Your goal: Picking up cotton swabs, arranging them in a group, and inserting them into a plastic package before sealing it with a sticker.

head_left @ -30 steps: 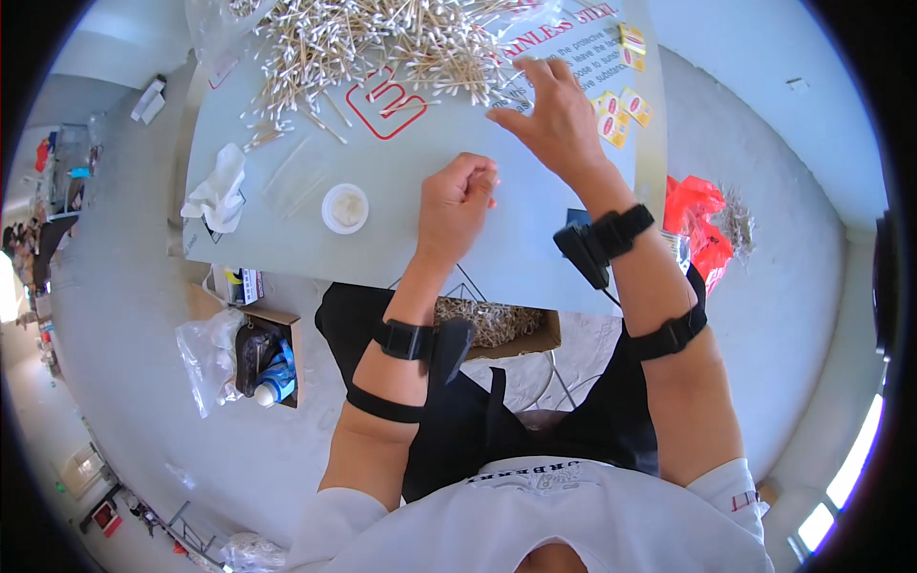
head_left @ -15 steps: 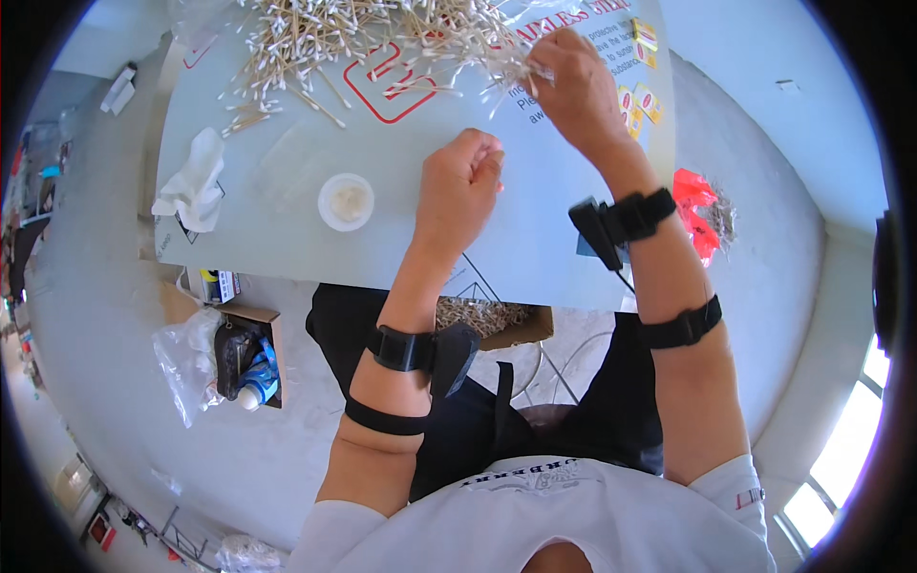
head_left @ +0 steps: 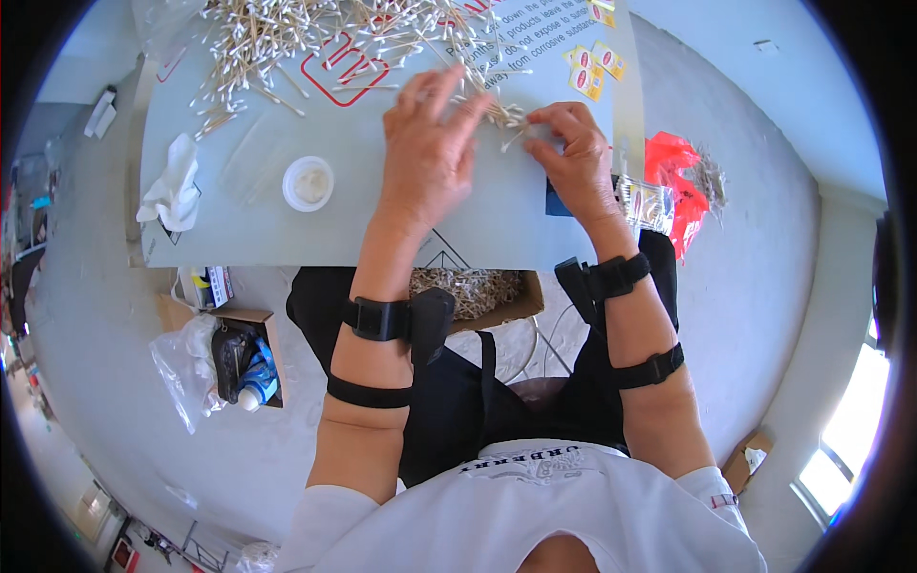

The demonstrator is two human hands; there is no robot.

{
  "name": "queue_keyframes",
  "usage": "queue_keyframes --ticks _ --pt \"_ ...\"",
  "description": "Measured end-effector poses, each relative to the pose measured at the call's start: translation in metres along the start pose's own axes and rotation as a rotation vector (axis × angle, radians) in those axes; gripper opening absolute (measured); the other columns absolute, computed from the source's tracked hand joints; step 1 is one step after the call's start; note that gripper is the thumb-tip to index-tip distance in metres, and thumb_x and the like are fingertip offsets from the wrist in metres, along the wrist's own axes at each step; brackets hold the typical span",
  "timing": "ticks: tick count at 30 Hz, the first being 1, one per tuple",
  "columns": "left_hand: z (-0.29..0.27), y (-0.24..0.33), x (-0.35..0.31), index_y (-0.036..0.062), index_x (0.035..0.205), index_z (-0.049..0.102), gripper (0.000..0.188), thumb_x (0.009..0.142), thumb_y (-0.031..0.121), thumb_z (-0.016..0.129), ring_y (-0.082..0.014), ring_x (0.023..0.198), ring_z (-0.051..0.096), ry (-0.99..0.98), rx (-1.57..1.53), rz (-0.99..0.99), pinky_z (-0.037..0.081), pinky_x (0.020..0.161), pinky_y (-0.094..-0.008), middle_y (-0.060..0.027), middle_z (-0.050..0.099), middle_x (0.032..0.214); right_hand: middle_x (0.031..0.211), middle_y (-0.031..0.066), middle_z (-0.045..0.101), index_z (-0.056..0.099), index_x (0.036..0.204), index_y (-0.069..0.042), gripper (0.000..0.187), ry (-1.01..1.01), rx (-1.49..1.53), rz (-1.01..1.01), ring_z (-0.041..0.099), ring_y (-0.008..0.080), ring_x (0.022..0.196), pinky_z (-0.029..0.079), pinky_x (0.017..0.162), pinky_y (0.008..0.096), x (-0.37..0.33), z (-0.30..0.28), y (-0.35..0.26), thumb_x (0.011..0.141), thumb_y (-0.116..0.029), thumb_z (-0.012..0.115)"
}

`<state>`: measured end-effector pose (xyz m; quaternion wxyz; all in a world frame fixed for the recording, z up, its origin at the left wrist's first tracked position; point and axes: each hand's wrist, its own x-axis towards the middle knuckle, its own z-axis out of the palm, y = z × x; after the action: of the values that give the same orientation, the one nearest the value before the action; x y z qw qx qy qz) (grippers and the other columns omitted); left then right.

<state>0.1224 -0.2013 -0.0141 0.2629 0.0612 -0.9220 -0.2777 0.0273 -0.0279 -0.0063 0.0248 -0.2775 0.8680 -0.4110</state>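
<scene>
Across the far part of the table lies a heap of cotton swabs (head_left: 253,48), with wooden sticks and white tips. My left hand (head_left: 427,153) is over the near edge of the spread swabs, fingers apart and slightly blurred. To its right, a small cluster of swabs (head_left: 504,115) lies between my two hands. My right hand (head_left: 575,158) is at that cluster's right end, its thumb and forefinger apart around the swab tips and the other fingers curled. A small white round dish (head_left: 309,183) with pale contents stands left of my left hand.
Crumpled white tissue (head_left: 174,186) lies at the table's left. Several yellow-and-white packets (head_left: 594,72) lie at the far right. A red plastic bag (head_left: 673,191) is beyond the right edge. Below the table stand a box of swabs (head_left: 468,294) and a carton with a blue bottle (head_left: 256,368).
My left hand has opened from a closed shape and moved up to the swabs. My right hand has come down toward me, beside the small cluster. The view has shifted slightly.
</scene>
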Motion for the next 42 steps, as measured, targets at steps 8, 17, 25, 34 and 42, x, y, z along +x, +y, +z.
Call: queue_keyframes --ticks 8,17,25,34,42 --pt "0.011 -0.01 -0.004 0.0125 0.132 0.056 0.054 0.08 0.013 0.072 -0.0394 0.142 0.028 -0.042 0.278 -0.105 0.026 0.109 -0.0542 -0.0165 0.039 0.148 0.092 0.0098 0.06 0.069 0.092 -0.006 0.018 -0.052 -0.05 0.061 0.063 0.0272 0.082 0.05 0.074 0.0357 -0.007 -0.007 0.002 0.074 -0.005 0.071" --pt "-0.003 -0.014 0.0 0.0104 0.114 0.061 0.05 0.067 -0.003 0.068 -0.0354 0.128 0.041 0.147 0.06 -0.104 0.034 0.101 -0.0504 -0.0105 0.05 0.129 0.086 0.0093 0.062 0.067 0.089 -0.006 0.012 -0.052 -0.014 0.108 0.064 0.0256 0.073 0.051 0.067 0.0338 -0.033 -0.014 -0.001 0.078 -0.007 0.07" --pt "-0.007 -0.005 -0.002 0.0121 0.091 0.068 0.034 0.062 -0.006 0.063 -0.0298 0.114 0.047 0.05 0.064 -0.104 0.037 0.092 -0.0438 -0.004 0.056 0.114 0.088 0.0098 0.062 0.064 0.095 -0.007 0.022 -0.035 -0.038 0.025 0.064 0.0312 0.076 0.051 0.066 0.0397 -0.02 0.006 -0.02 0.076 -0.013 0.075" --pt "0.003 -0.01 -0.002 0.0111 0.09 0.07 0.02 0.071 0.005 0.075 -0.031 0.116 0.046 0.07 0.134 -0.116 0.034 0.095 -0.0472 -0.0062 0.056 0.115 0.093 0.0086 0.058 0.066 0.085 -0.008 0.012 -0.083 -0.093 -0.042 0.062 0.0303 0.079 0.051 0.069 0.0412 0.006 -0.003 0.0 0.076 -0.01 0.072" --pt "0.006 -0.014 -0.001 0.0092 0.086 0.068 0.018 0.071 0.004 0.075 -0.0318 0.115 0.046 0.101 0.133 -0.099 0.036 0.091 -0.0474 -0.0065 0.056 0.114 0.094 0.0068 0.058 0.064 0.081 -0.007 0.016 -0.17 -0.017 -0.147 0.058 0.0294 0.092 0.049 0.08 0.0404 -0.024 -0.005 -0.009 0.071 -0.009 0.076"
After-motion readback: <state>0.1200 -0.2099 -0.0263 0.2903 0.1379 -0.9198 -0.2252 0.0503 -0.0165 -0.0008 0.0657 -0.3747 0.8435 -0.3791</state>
